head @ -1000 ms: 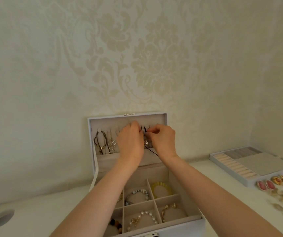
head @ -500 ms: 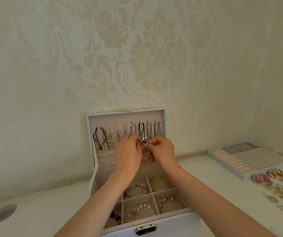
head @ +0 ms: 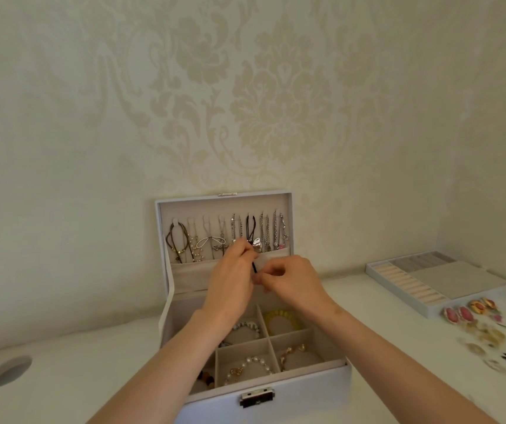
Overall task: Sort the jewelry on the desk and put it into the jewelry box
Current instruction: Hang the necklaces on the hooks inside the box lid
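from the head view, a white jewelry box [head: 306, 390] stands open on the pale desk [head: 77, 377], its lid [head: 163, 228] upright against the patterned wall. a row of necklaces [head: 270, 231] hangs inside the lid. both hands are raised in front of it: the left hand [head: 230, 280] pinches a black cord necklace [head: 254, 266] just below its silver bow pendant [head: 256, 242], and the right hand [head: 294, 283], fingers curled, pinches the cord's lower end just beside it. the cord's top hangs from a hook in the lid. below the forearms, the box's compartments hold a yellow bead bracelet [head: 282, 321], a pearl bracelet [head: 248, 367] and a gold chain bracelet [head: 294, 351], each in its own cell. to the right on the desk lies a shallow tray [head: 475, 280], and near it loose jewelry [head: 465, 313], somewhat blurred.
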### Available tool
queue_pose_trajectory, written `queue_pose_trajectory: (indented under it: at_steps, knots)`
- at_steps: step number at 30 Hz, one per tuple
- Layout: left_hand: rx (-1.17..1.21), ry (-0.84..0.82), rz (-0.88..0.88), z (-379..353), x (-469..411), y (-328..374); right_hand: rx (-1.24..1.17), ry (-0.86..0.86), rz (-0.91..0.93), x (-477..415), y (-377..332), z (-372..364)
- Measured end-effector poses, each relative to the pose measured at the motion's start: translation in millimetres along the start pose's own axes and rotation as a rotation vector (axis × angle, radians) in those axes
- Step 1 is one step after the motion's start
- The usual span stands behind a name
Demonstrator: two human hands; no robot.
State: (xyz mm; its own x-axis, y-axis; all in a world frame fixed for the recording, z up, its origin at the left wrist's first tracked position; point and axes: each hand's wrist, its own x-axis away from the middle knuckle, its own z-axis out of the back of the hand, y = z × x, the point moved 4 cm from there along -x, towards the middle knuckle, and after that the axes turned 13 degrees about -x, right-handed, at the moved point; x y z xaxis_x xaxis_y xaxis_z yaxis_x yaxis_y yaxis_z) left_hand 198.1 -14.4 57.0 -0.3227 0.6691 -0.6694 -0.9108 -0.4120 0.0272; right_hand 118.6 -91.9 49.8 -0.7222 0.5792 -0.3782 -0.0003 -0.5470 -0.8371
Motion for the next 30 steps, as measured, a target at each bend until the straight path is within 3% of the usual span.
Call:
queue_pose_trajectory:
  at_steps: [3,9,14,16,20,25,30]
  knots:
    - [0.020,0.013,0.023,-2,0,-2,-0.106,0.090,0.103,4,-6,10]
    - [0.070,0.031,0.076,-8,-2,-8,-0.899,0.105,0.002,1,-10,26]
    - [0.074,0.038,0.104,-11,-4,-8,-1.257,0.124,-0.017,-11,-13,34]
    - [0.055,0.024,0.119,-10,-4,-8,-1.221,0.192,-0.002,-17,-10,37]
    - [-0.042,-0.018,0.131,-11,-2,-8,-0.876,0.298,0.012,-28,-2,33]
    - [-0.168,-0.041,0.126,-12,-1,-5,-0.561,0.348,0.046,-40,3,22]
    - [-0.127,-0.062,0.109,-15,-2,-8,-0.228,0.347,0.170,-41,4,13]
